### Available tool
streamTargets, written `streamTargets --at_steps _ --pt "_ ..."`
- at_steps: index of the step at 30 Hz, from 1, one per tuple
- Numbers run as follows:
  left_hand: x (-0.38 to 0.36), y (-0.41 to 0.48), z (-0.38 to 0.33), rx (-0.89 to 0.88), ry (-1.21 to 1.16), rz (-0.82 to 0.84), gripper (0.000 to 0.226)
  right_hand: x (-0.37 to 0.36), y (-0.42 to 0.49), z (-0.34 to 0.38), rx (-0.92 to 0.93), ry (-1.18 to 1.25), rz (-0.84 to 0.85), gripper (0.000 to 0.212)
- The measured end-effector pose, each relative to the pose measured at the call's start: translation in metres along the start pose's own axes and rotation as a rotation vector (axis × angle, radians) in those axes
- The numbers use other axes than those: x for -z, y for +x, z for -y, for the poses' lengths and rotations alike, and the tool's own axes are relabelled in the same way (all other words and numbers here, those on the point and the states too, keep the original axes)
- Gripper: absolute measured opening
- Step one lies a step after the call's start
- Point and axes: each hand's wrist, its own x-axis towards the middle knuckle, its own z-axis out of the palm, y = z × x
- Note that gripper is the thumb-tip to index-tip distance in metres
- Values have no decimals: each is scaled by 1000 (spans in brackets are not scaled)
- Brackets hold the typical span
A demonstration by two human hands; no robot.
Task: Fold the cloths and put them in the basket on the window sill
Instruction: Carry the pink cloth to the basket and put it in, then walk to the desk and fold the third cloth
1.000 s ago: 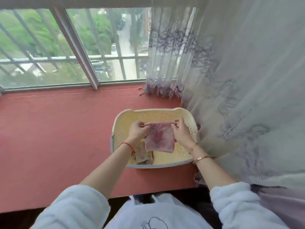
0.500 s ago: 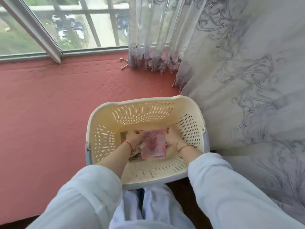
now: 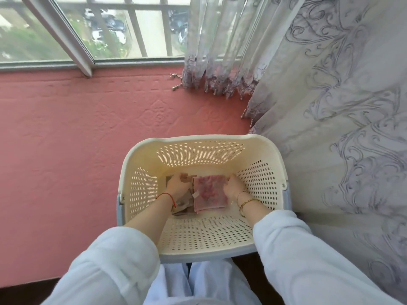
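A cream perforated basket stands on the red window sill. Inside it, a folded pink cloth lies flat on the basket floor. My left hand pinches its upper left corner and my right hand holds its upper right edge. Both hands are deep in the basket. A second folded cloth, brownish grey, lies on the floor to the left of the pink one, partly hidden under my left wrist.
A sheer patterned curtain hangs on the right and touches the basket's right side. The window frame runs along the back of the sill. My white sleeves and lap fill the bottom of the view.
Both hands have lowered the pink cloth from above the basket down onto its floor. My head has leaned in, so the basket looks larger and nearer.
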Motion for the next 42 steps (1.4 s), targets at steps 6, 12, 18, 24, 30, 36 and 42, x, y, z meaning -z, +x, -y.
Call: streamTargets --at_steps 6,12,18,24,30,36,42 --pt "28 -55 -32 -110 -29 59 29 43 -42 17 101 261 26 27" --pt "51 -133 -52 -319 -133 102 29 72 -128 22 303 631 -50 28" --pt "62 -217 -51 -541 -201 102 27 54 -227 -4 439 963 -280 17" --pt "58 -287 -28 -683 -161 285 27 -8 -316 -55 438 1183 -453 21" --pt "17 -349 -7 -700 -36 522 32 -59 -403 -117 331 1400 -683 23" --pt "-65 -406 15 -704 89 805 23 -97 -480 -195 169 1533 -1010 28" --pt "-170 -459 46 -745 304 1042 30 -143 -549 -288 -15 1586 -1281 32"
